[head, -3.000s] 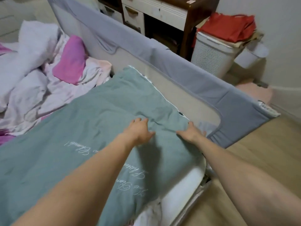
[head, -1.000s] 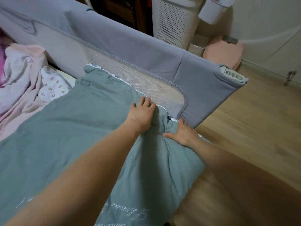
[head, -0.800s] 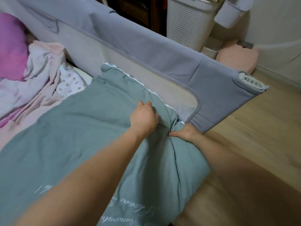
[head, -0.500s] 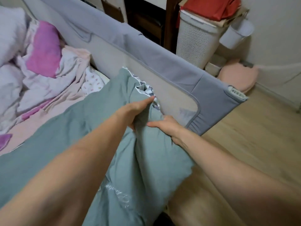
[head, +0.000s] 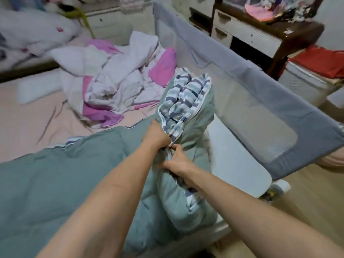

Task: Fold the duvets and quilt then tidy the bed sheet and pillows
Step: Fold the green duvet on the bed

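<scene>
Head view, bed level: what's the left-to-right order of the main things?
White pillow → crumpled pink-and-white quilt → lifted striped end of the green duvet, gripped by both hands → grey bed rail → white laundry basket.

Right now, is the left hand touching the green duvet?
Touching. The head view shows the left hand gripping a bunched edge of the green duvet, lifting it so its striped underside shows.
</scene>
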The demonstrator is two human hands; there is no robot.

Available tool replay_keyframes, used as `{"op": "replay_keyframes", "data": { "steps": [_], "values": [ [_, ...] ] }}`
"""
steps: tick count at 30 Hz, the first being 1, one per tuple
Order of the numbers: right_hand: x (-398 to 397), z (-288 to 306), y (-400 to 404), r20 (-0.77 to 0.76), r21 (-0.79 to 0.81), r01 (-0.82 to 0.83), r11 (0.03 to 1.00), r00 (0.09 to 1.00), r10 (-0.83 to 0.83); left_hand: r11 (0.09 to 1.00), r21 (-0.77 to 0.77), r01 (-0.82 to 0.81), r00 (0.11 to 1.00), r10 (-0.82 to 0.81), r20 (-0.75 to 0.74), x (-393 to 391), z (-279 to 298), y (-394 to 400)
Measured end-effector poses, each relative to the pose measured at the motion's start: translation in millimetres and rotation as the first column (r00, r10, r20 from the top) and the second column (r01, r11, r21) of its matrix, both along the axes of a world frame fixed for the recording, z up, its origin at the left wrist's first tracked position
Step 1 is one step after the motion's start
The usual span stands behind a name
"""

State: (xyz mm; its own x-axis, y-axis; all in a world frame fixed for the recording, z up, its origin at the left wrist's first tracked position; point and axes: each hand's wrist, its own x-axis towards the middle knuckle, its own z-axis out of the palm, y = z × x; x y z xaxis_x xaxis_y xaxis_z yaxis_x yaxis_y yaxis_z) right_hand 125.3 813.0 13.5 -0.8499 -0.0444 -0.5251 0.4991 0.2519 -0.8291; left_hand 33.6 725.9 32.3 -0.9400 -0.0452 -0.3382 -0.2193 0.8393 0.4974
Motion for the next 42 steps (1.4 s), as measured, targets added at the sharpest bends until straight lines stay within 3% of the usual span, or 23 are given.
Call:
{"op": "replay_keyframes", "data": {
  "steps": [4, 7, 11, 13, 16, 20, 27, 30, 32, 35, 37, 39, 40, 42],
  "values": [
    [30, 5, -96, -0.166, 0.034, -0.086, 0.996, 0.982, 0.091, 0.964, 0.175, -0.200, 0.975, 0.214, -0.064, 43, 3, -110],
    [50, -5, -170, -0.223, -0.008, -0.244, 0.970, 0.946, 0.236, 0.854, 0.309, -0.418, 0.896, 0.444, -0.017, 84, -6, -200],
    [77, -22, -234, -0.125, 0.154, -0.567, 0.809, 0.801, 0.585, 0.849, 0.090, -0.520, 0.854, 0.515, 0.076, 137, -38, -279],
    [83, -28, -251, -0.032, 0.256, -0.644, 0.721, 0.740, 0.672, 0.834, 0.066, -0.548, 0.836, 0.544, 0.076, 154, -35, -298],
    [77, -30, -246, -0.024, 0.362, -0.604, 0.710, 0.755, 0.655, 0.844, 0.048, -0.534, 0.845, 0.531, 0.065, 152, -32, -309],
    [37, -17, -217, -0.157, 0.490, -0.494, 0.718, 0.760, 0.630, 0.846, 0.090, -0.526, 0.850, 0.521, 0.072, 137, -24, -307],
    [-106, 5, -163, -0.254, 0.621, -0.391, 0.680, 0.720, 0.646, 0.847, 0.191, -0.495, 0.865, 0.501, 0.023, 35, -21, -283],
    [-173, -4, -160, -0.255, 0.688, -0.414, 0.596, 0.631, 0.733, 0.864, 0.135, -0.485, 0.872, 0.490, -0.010, -26, -63, -303],
    [-221, -13, -164, -0.185, 0.741, -0.473, 0.477, 0.539, 0.822, 0.825, 0.093, -0.557, 0.830, 0.558, 0.019, -64, -88, -318],
    [-290, -39, -175, -0.050, 0.828, -0.492, 0.269, 0.412, 0.910, 0.763, 0.121, -0.635, 0.773, 0.626, 0.105, -91, -78, -317],
    [-319, -61, -179, 0.012, 0.798, -0.541, 0.264, 0.453, 0.891, 0.679, 0.167, -0.715, 0.698, 0.683, 0.214, -101, -81, -319],
    [-344, -87, -183, 0.115, 0.654, -0.688, 0.314, 0.501, 0.858, 0.576, 0.222, -0.787, 0.616, 0.709, 0.343, -112, -94, -321],
    [-347, -98, -184, 0.157, 0.572, -0.754, 0.322, 0.486, 0.860, 0.557, 0.275, -0.783, 0.621, 0.679, 0.391, -114, -99, -317],
    [-334, -114, -182, 0.166, 0.520, -0.824, 0.225, 0.356, 0.920, 0.663, 0.358, -0.657, 0.753, 0.553, 0.358, -107, -107, -295]
  ]
}}
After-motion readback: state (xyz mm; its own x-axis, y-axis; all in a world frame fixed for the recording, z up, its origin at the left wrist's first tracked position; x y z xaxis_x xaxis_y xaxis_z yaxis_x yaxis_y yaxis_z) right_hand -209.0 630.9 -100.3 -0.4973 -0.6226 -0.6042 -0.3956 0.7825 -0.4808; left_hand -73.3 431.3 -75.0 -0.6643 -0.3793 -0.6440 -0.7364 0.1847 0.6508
